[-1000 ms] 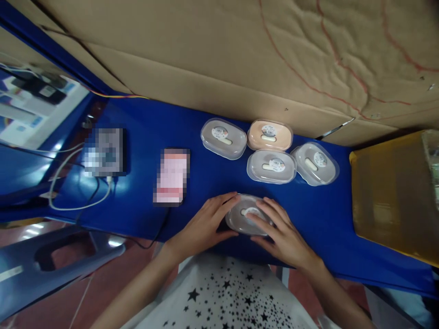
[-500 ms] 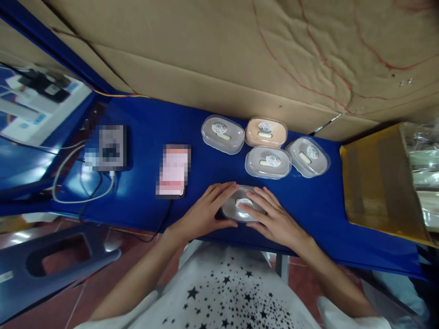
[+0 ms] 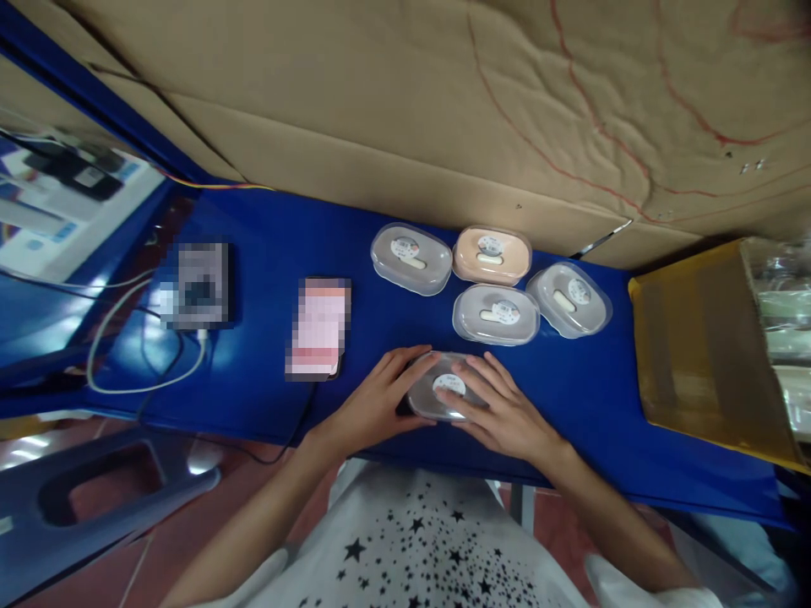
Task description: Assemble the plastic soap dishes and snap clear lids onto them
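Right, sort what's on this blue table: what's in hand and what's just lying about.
In hand:
- left hand and right hand, both laid on the clear oval case
- three grey cases and the peach case set behind it

Lying about:
- blurred pink item
- blurred device with white cable
- yellow-taped carton
- cardboard backing

One head-worn camera looks forward and steeply down, close over the blue table (image 3: pixel 266 253) at a cardboard wall (image 3: pixel 405 101).

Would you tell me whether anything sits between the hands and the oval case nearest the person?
Nothing does: the left hand and right hand both already rest on the case.
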Demonstrator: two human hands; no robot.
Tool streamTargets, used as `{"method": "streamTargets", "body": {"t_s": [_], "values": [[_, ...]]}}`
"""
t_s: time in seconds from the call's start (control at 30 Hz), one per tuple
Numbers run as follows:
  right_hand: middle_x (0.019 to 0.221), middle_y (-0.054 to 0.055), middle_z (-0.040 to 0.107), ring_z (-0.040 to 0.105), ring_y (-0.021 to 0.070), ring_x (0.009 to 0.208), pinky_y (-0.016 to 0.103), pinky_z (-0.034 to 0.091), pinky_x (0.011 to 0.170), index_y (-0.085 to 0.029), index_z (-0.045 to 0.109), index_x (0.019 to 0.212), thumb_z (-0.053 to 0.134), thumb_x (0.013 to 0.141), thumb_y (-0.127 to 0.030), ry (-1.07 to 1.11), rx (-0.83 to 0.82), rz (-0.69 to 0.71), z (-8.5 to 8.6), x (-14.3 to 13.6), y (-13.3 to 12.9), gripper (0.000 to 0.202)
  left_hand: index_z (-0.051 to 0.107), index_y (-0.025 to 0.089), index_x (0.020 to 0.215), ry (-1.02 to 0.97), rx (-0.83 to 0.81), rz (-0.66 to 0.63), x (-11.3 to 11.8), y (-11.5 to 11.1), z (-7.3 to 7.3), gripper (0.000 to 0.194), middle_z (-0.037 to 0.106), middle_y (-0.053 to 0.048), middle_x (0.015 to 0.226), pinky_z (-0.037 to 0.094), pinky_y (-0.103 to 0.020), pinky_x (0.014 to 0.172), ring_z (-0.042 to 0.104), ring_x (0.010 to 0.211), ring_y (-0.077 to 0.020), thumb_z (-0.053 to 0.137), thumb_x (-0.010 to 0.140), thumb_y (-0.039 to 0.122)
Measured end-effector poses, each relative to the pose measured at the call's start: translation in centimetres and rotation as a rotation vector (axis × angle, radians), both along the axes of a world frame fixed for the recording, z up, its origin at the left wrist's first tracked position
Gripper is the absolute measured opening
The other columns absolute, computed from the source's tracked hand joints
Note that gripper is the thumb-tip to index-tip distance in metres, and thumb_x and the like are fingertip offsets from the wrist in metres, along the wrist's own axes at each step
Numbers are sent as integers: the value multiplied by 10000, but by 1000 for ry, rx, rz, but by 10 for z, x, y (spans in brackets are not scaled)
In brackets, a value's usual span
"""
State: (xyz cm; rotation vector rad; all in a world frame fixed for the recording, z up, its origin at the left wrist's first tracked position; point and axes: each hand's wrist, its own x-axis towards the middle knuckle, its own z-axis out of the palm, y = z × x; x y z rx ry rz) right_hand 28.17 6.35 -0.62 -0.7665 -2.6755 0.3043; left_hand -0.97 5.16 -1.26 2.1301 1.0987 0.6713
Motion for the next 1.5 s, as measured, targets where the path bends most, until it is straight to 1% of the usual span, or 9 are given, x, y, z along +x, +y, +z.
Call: {"method": "streamTargets", "body": {"t_s": [0.3,0.53,0.67,0.93,1.07,1.17,1.23,1.37,1.5], "values": [[1687,113,546,410,320,1638,643,348,1357,-312,528,1641,731,1051,-330,-2,27,4,-3,0,-3,624,183,398,1767,3,-13,1,-1,-1,-2,1153,489,-161,1670,513,-647,1227,499,1529,-385,927,888,354],[1682,106,556,442,304,1621,639,343,1361,-330,541,1629,742,1048,-333,2,76,2,-4,-1,-4,615,113,421,1778,15,-17,-9,-2,-2,-2,1207,485,-156,1667,512,-649,1229,489,1538,-383,927,889,344],[1612,48,636,469,265,1605,639,275,1392,-352,575,1595,725,1060,-273,-2,136,9,-5,-1,-5,561,106,445,1778,9,-17,-8,-4,-1,0,1208,491,-148,1670,521,-650,1224,499,1540,-382,924,888,417],[1622,4,630,490,234,1594,664,179,1405,-384,536,1619,651,1080,-146,-50,184,53,-3,1,-7,601,98,419,1780,36,-8,-25,-7,-1,3,1134,436,-153,1737,512,-633,1239,475,1580,-372,867,946,416],[1614,15,639,484,230,1596,651,165,1407,-368,542,1617,650,1093,-181,-19,206,101,-3,-2,8,566,152,341,1778,115,-13,-62,-11,11,14,989,380,-178,1769,497,-578,1269,446,1617,-361,780,1017,406],[1615,41,637,489,248,1589,637,213,1398,-357,559,1606,692,1090,-354,5,180,113,-6,-7,24,533,205,303,1761,212,12,-108,-13,32,22,895,428,-173,1743,530,-540,1243,491,1591,-361,731,1046,422],[1630,64,619,468,286,1601,648,275,1378,-357,567,1603,719,1064,-446,8,140,65,-8,-10,31,568,251,272,1740,264,45,-138,-13,46,26,855,447,-177,1728,520,-536,1247,504,1580,-371,722,1046,446],[1630,86,610,411,351,1631,663,355,1343,-330,578,1601,733,1052,-403,9,134,-48,-10,-17,33,575,280,211,1712,304,91,-176,-12,61,29,831,464,-206,1704,503,-512,1253,523,1563,-380,713,1048,461],[1643,80,603,489,310,1578,674,303,1365,-346,504,1655,697,1079,-346,-9,179,-25,-6,-18,27,607,269,238,1715,285,105,-189,-14,63,27,828,480,-194,1689,539,-480,1206,551,1540,-371,704,1053,479]]}}
